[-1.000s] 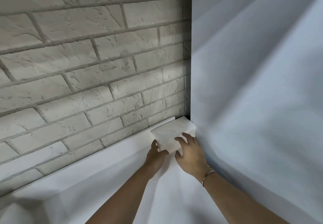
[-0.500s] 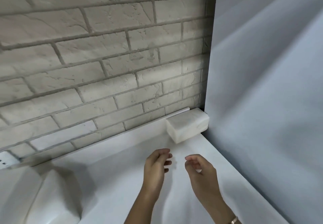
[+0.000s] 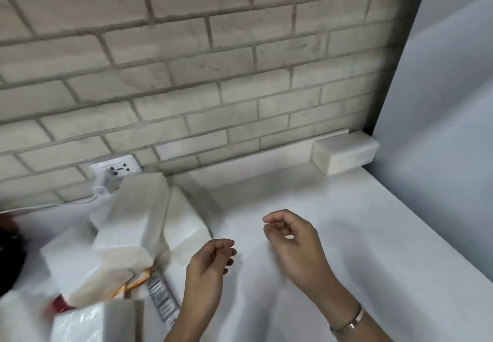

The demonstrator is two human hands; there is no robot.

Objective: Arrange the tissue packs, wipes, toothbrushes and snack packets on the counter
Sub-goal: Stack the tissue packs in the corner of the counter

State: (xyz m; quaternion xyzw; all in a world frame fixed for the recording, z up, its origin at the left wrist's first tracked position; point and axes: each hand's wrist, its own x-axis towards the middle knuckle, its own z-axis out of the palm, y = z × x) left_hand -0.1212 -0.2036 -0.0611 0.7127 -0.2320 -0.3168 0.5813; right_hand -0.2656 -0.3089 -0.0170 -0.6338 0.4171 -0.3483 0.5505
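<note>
One white tissue pack [image 3: 344, 152] lies in the far right corner of the white counter [image 3: 346, 235], against the brick wall and the side panel. A loose heap of white tissue packs [image 3: 133, 224] sits at the left, with an orange-printed packet [image 3: 136, 283] and a barcode strip [image 3: 161, 297] showing underneath. My left hand [image 3: 210, 264] hovers just right of the heap, fingers loosely curled, holding nothing. My right hand [image 3: 293, 237] hangs over the counter's middle, fingers also curled and empty, with a bracelet on the wrist.
A wall socket [image 3: 117, 168] with a white plug and cable sits in the brick wall behind the heap. A grey side panel [image 3: 440, 101] closes the right side. A dark object [image 3: 8, 256] shows at the left edge.
Both hands let go of the tissue pack in the corner and drew back towards me. The view swung left, bringing the heap of packs and the socket into sight.
</note>
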